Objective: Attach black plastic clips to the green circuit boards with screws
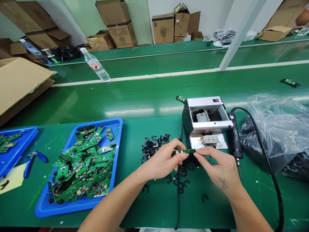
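Observation:
A narrow green circuit board [180, 152] is held level between both hands, above the green mat. My left hand [166, 159] pinches its left part between thumb and fingers. At its right end, my right hand [217, 166] grips with thumb and forefinger; whether a small part is also between those fingertips is hidden. Below and around the hands lie many small black plastic clips [154, 146]. Just beyond stands a silver and black screw feeder [207, 119]. On the left, a blue tray [120, 141] holds a heap of similar green boards [84, 158].
An electric screwdriver [234, 138] with a black cable lies right of the feeder, beside a clear plastic bag [270, 135] of black parts. Blue-handled cutters [33, 161] and a second blue tray [26, 141] are at far left. A water bottle [95, 66] stands behind.

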Motion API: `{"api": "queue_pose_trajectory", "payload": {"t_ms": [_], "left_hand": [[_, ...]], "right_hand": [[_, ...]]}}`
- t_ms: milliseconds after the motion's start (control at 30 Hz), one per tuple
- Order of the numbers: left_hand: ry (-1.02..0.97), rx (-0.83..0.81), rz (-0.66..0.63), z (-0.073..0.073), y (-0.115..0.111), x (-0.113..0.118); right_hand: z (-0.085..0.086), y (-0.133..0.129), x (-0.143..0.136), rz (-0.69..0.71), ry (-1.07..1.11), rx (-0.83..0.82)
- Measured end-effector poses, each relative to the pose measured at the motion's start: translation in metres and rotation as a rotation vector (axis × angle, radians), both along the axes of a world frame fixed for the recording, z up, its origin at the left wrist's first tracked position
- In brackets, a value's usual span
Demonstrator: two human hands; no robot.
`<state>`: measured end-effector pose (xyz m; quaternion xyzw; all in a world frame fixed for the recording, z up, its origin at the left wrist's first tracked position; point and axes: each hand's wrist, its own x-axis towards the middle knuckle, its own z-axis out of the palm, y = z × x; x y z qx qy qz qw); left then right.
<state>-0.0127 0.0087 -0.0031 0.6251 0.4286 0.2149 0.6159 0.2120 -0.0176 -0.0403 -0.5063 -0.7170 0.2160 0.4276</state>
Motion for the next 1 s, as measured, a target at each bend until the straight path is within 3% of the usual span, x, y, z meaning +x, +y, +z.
{"api": "queue_pose_trajectory", "payload": {"t_ms": [333, 600, 1000], "left_hand": [[-0.069, 0.051, 0.02, 0.001, -0.005, 0.005], [-0.041, 0.082, 0.025, 0.001, -0.004, 0.004], [-0.058, -0.024, 0.035, -0.006, -0.004, 0.004]], "right_hand": [[0.014, -0.005, -0.005, -0.069, -0.07, 0.024], [0.01, -0.005, -0.002, -0.013, -0.07, 0.104], [0.009, -0.004, -0.004, 0.026, -0.042, 0.075]]}}
